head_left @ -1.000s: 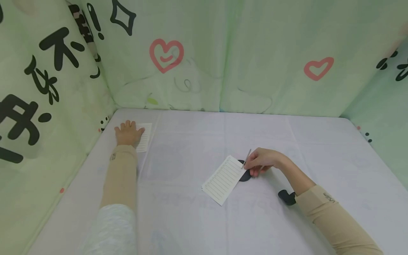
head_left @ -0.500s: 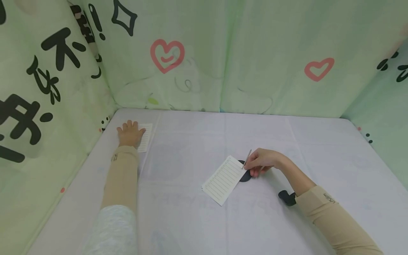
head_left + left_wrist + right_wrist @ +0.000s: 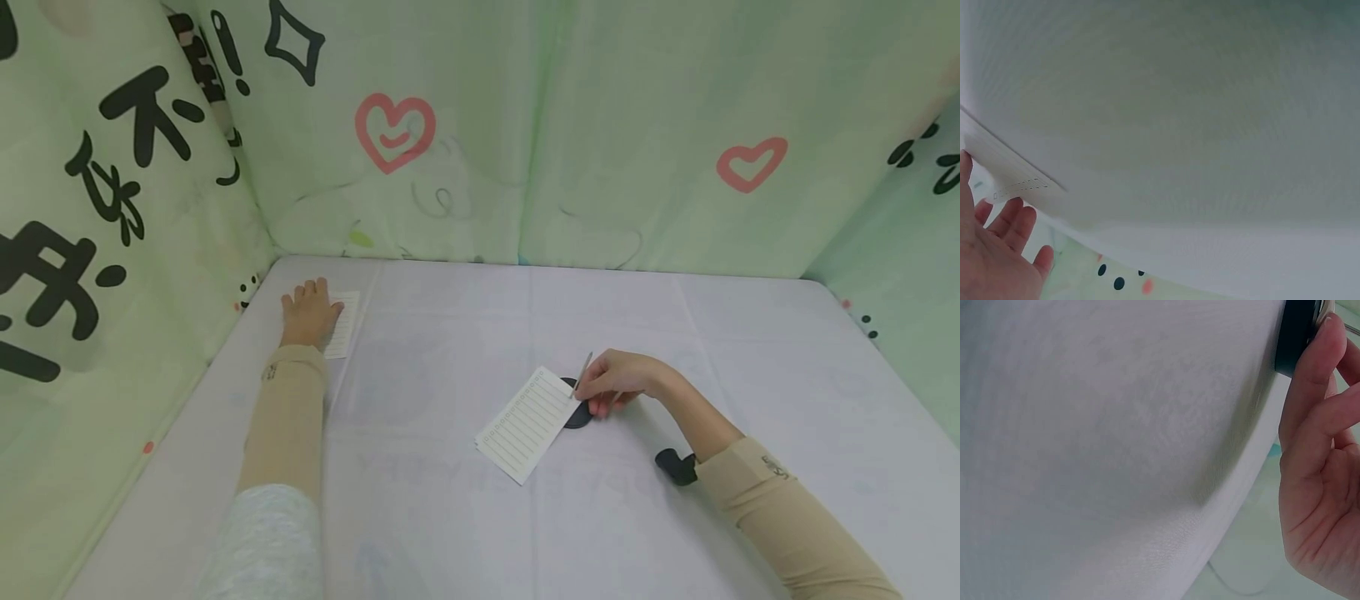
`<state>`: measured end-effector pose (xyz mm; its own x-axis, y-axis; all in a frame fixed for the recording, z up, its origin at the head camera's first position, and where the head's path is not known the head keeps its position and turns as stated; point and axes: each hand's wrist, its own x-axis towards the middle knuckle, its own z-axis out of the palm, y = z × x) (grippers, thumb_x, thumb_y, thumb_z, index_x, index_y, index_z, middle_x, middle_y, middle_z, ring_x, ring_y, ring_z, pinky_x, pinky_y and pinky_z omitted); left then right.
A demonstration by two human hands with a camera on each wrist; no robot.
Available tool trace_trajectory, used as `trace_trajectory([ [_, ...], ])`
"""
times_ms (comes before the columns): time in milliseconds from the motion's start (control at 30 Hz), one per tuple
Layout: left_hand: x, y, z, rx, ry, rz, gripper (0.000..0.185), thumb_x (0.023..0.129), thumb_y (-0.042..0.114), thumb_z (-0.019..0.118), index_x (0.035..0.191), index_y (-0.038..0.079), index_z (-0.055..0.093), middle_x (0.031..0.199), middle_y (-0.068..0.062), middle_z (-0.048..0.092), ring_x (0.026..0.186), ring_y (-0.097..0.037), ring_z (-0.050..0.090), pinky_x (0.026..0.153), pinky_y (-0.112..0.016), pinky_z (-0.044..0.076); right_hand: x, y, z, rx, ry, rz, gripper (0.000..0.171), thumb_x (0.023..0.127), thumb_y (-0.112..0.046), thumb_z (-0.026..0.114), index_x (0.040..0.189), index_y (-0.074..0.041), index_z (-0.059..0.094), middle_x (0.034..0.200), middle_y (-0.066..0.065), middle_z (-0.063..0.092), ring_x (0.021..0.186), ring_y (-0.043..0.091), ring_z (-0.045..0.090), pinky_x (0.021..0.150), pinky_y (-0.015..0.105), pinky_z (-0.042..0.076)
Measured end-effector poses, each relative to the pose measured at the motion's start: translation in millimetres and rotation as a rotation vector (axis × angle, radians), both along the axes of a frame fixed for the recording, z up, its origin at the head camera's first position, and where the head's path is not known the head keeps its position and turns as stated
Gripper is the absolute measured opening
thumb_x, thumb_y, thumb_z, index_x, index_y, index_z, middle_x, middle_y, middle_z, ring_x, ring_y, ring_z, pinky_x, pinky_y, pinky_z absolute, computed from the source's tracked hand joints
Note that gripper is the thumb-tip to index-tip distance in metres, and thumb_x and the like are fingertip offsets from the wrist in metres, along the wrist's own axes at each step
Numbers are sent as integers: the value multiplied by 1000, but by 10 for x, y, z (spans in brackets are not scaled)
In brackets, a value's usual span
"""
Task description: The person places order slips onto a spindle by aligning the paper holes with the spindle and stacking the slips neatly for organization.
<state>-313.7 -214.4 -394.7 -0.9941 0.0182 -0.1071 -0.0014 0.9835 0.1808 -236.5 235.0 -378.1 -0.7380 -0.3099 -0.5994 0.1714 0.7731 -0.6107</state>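
Note:
At the far left of the table my left hand (image 3: 307, 319) rests over a stack of lined paper sheets (image 3: 343, 329), fingers spread, thumb across it. The left wrist view shows its fingertips at the stack's (image 3: 1007, 159) end, where a sheet's edge bends toward them. Nearer the middle, lined sheets (image 3: 525, 429) lie aslant with one corner over a round black base (image 3: 579, 417). My right hand (image 3: 618, 375) pinches that corner beside a thin metal spike (image 3: 585, 364). In the right wrist view its fingertips touch the top of the thick dark base (image 3: 1294, 340); the spike's foot is hidden.
A white cloth covers the table (image 3: 420, 500). Pale green printed curtains (image 3: 630, 100) close off the back and both sides. A small black device (image 3: 677, 467) sits by the right sleeve (image 3: 787, 508).
My left hand has shifted slightly right over its sheets, and its fingers have drawn a little closer together. The right hand and the slanted sheets stay where they were.

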Motion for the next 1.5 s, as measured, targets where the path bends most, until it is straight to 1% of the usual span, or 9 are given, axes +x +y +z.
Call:
trace_trajectory([
  [233,-46,-19,-36,31,74,-23,47,96,10,39,133,-12,21,126,-34,38,116,-48,36,97,-59,24,-3,-3,0,2,0,-3,17,82,-23,66,82,-6,68,60,-1,62,56,10,58,49,21,42],
  [367,-65,-50,-25,120,87,-25,39,92,-1,37,128,-11,27,116,-34,46,105,-48,46,91,-57,32,-6,-7,4,8,-1,-3,17,83,-23,65,82,-6,68,60,-1,62,56,10,58,50,21,42],
  [533,-144,-95,-16,371,18,51,35,90,-1,34,125,-7,32,115,-30,47,99,-40,49,84,-49,41,-12,-11,13,15,-3,-8,16,83,-22,65,83,-6,68,60,-1,62,56,10,58,50,21,42],
  [667,-246,-121,-15,571,-30,116,32,89,1,40,120,-10,41,112,-27,48,89,-29,52,72,-33,47,-13,-11,12,17,-7,-12,16,83,-21,64,83,-6,68,60,-1,62,56,10,58,50,21,42],
  [767,-283,-111,15,711,-112,163,35,90,3,47,122,-10,42,110,-24,50,75,-16,55,61,-22,48,-15,-11,7,16,-5,-10,16,83,-21,64,83,-6,68,60,-1,62,56,10,58,50,21,42],
  [867,-284,-78,56,831,-200,204,42,91,6,50,129,-8,39,112,-20,51,67,-6,55,62,-19,49,-16,-5,0,14,-5,-10,16,83,-21,65,83,-6,68,60,-1,62,55,10,58,49,21,42],
  [967,-272,-30,91,934,-265,223,47,91,8,53,132,-7,36,112,-17,50,65,-4,56,68,-20,51,-17,-1,-5,10,-6,-10,16,83,-22,65,83,-6,68,60,-1,62,55,9,57,49,21,41],
  [1200,-195,156,183,1014,-335,238,47,91,8,54,132,-4,36,100,-9,52,66,-6,56,65,-18,50,-13,-6,-8,10,-5,-8,16,83,-22,65,83,-6,68,60,-1,62,55,10,58,49,20,41],
  [1500,-159,461,181,1123,-386,200,44,88,5,57,128,-2,40,94,-7,53,69,-11,58,65,-22,52,-11,-5,-10,12,-7,-5,17,82,-23,66,82,-6,68,60,-1,62,56,10,58,50,21,41],
])
